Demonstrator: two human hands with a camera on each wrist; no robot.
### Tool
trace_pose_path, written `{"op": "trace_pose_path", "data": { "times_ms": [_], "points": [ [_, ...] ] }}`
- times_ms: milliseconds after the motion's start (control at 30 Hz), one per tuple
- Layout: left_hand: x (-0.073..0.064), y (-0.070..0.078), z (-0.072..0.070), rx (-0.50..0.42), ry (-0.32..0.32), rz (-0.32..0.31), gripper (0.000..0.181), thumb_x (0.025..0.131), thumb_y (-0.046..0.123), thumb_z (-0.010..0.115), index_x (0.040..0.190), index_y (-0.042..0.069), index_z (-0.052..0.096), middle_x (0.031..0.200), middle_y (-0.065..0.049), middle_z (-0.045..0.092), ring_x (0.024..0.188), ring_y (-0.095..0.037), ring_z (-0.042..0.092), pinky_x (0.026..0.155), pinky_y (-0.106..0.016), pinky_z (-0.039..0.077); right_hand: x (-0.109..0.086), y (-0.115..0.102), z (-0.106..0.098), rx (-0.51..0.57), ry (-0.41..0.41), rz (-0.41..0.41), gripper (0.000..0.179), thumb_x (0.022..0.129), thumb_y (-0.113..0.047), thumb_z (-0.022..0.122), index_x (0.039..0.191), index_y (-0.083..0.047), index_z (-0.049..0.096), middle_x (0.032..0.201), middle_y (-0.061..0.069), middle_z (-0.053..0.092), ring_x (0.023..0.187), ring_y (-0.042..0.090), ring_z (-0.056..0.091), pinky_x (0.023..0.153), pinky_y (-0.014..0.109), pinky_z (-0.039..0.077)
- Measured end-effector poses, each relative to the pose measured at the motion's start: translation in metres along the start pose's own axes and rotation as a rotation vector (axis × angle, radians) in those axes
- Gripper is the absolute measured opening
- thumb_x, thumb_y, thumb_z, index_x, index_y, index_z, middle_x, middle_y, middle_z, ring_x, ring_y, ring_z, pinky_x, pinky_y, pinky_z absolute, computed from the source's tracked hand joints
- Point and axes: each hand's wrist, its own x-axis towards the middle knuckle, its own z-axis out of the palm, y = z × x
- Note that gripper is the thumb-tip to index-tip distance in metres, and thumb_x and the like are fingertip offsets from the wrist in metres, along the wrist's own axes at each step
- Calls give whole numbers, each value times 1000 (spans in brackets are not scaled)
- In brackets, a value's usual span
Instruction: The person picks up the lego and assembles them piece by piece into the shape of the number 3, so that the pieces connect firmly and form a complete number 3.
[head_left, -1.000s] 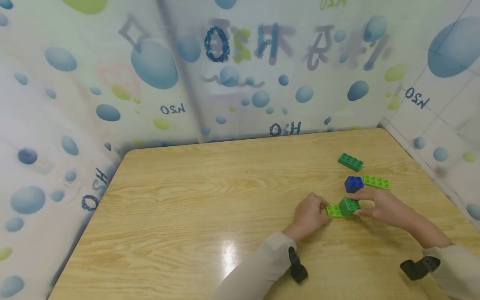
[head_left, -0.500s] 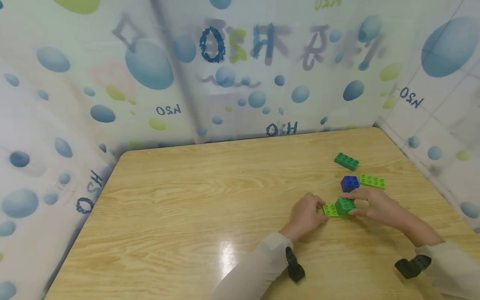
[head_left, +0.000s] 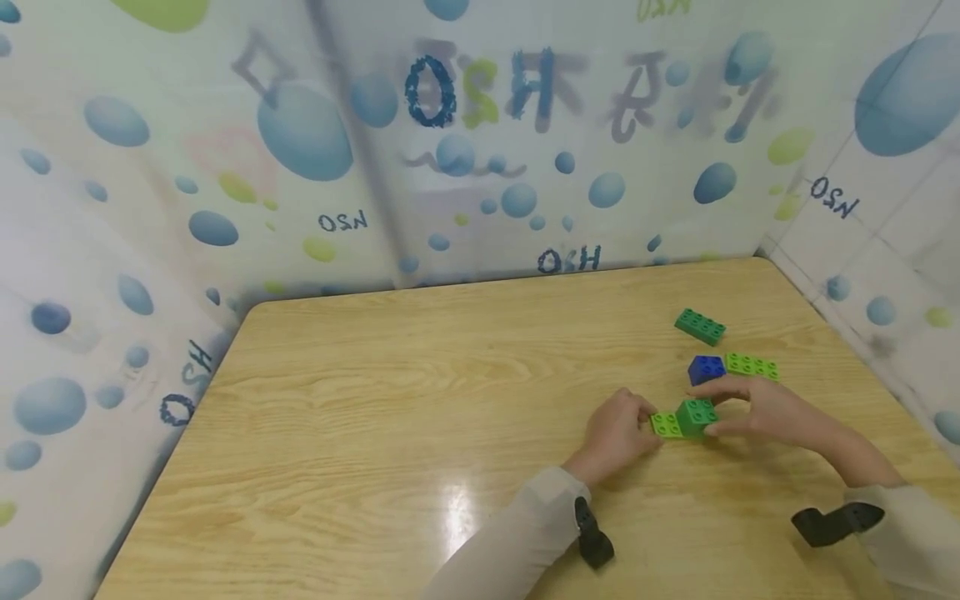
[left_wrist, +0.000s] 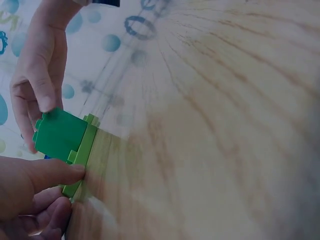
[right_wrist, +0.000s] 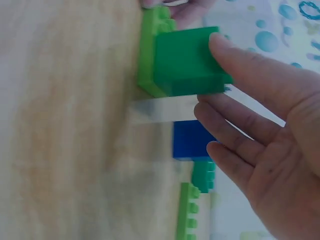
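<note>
In the head view, my left hand pinches the left end of a flat lime-green building block on the table. A taller green building block stands on the right part of that flat block. My right hand holds the green block between thumb and fingers from its right side. The right wrist view has the thumb on the block's upper edge, with the fingers at its far side. In the left wrist view, my left thumb presses the flat block's side.
Just behind my right hand stands a blue block. Another lime-green flat block lies to its right, and a dark green flat block lies farther back. The wooden table meets patterned curtain walls at the back and sides.
The head view shifts slightly. Both hands keep their hold on the same blocks, with hardly any visible movement.
</note>
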Motion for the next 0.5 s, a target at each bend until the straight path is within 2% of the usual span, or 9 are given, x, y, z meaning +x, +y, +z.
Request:
{"op": "trace_pose_path", "data": {
  "times_ms": [133,233,367,500],
  "points": [
    [0,0,0,10,-3,-11,33,72,21,78,104,16,69,78,11,45,65,-1,41,56,-14,34,0,1,-11,52,1,87,49,78,-32,72,119,-7,60,111,9,62,96,10,56,77,37,47],
    [0,0,-1,17,-2,-13,34,72,21,78,104,16,69,78,11,45,65,-1,41,56,-14,34,0,4,-20,65,31,83,44,80,-27,71,117,-5,61,109,10,63,95,4,55,75,33,48],
    [0,0,0,21,1,-4,33,73,22,78,104,16,69,78,12,44,65,-1,40,56,-14,34,2,13,-31,62,75,34,36,81,-17,70,114,-1,62,106,13,64,93,-5,53,72,27,48],
    [0,1,0,17,-1,2,33,73,22,78,105,16,69,78,12,44,65,0,40,56,-14,34,6,23,-41,84,104,36,38,82,-12,68,116,3,59,104,10,64,90,-8,52,68,22,47]
  ]
}}
